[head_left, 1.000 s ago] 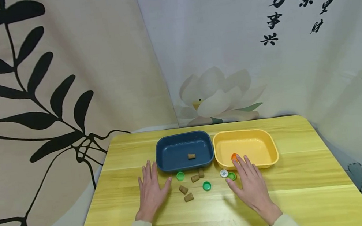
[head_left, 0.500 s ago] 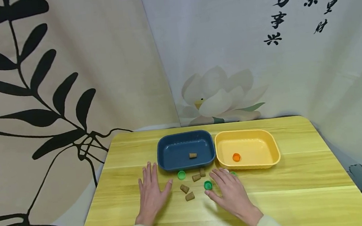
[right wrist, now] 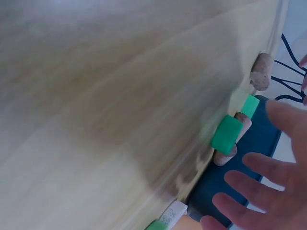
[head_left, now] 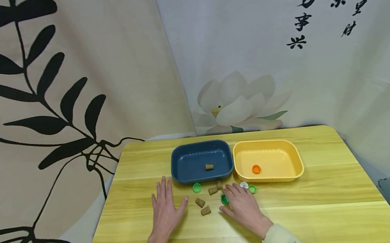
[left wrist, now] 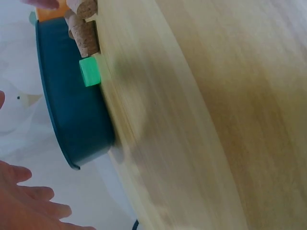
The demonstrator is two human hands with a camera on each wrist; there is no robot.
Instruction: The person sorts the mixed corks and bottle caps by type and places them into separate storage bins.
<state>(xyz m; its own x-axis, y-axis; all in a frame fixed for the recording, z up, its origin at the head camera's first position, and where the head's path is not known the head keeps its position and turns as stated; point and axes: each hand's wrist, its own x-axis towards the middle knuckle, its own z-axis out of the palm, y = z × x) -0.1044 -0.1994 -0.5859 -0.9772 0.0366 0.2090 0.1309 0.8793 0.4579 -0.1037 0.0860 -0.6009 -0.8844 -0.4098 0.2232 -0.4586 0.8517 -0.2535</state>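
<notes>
My left hand (head_left: 166, 213) is held with fingers spread, left of the loose cork stoppers (head_left: 206, 210) and below the blue tray (head_left: 186, 177). Nothing is in it. My right hand (head_left: 244, 207) has its fingers apart beside a green bottle cap (right wrist: 227, 134), whose right side it partly covers in the head view. In the right wrist view a gap shows between fingers and cap. Another green cap (head_left: 197, 188) lies by the blue tray's front. A white cap (head_left: 244, 185) and a third green cap (head_left: 252, 189) lie just beyond my right hand.
A yellow tray (head_left: 298, 168) stands right of the blue one, with an orange cap (head_left: 256, 169) inside. One cork (head_left: 209, 167) lies in the blue tray. Several corks are scattered on the wooden table (head_left: 318, 211). A printed curtain (head_left: 132, 64) hangs behind.
My right hand has left the yellow tray, where the orange cap now lies, and moved left and nearer to the green cap. The left hand has barely moved.
</notes>
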